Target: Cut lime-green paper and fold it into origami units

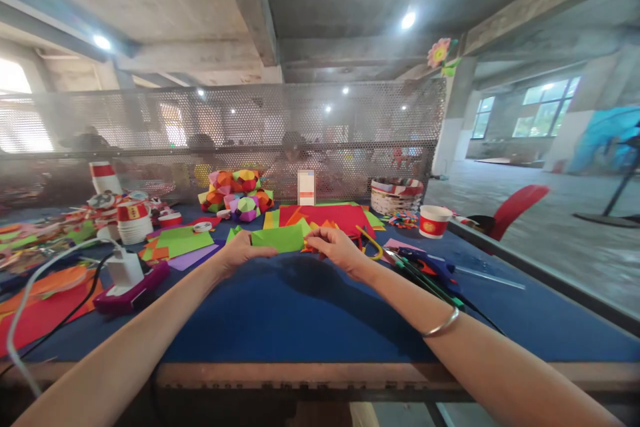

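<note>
A folded strip of green paper [278, 239] is stretched between my two hands above the blue table. My left hand [246, 250] grips its left end, thumb in front. At its right end my right hand [331, 245] pinches the paper between thumb and fingers. Just behind lie red sheets [330, 215] and small orange folded pieces, partly hidden by my hands. Folded paper balls [240, 193] in several colours sit farther back on the left.
A purple power strip [131, 290] with a white plug and cables stands left, near paper cups [134, 221]. Tools [425, 270] lie at right, below a paper cup [434, 221] and a woven basket [397, 196]. A perforated screen [320, 113] rises behind.
</note>
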A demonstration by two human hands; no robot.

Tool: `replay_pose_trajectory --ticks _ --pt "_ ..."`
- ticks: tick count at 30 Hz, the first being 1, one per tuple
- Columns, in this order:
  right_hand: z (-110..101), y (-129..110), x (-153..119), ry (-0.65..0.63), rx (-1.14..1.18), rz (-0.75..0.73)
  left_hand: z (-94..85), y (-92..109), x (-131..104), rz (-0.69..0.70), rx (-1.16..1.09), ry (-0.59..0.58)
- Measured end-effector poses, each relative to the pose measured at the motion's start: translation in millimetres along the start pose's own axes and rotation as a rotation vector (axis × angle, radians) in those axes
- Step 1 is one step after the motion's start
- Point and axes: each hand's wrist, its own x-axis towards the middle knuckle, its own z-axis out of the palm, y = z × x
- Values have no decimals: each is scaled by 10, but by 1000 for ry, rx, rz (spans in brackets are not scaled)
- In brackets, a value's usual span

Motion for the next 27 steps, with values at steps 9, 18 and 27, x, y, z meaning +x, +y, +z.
replay_pose_trajectory --ticks 9,18,27 --pt "190 87 -51 -86 15 -157 183 25 -86 67 62 -93" --pt "92 172 -5 -147 -144 -94 104 101 -86 93 120 -144" --pt "129 153 -97 -265 -608 -250 188 57 -134 432 429 -265"
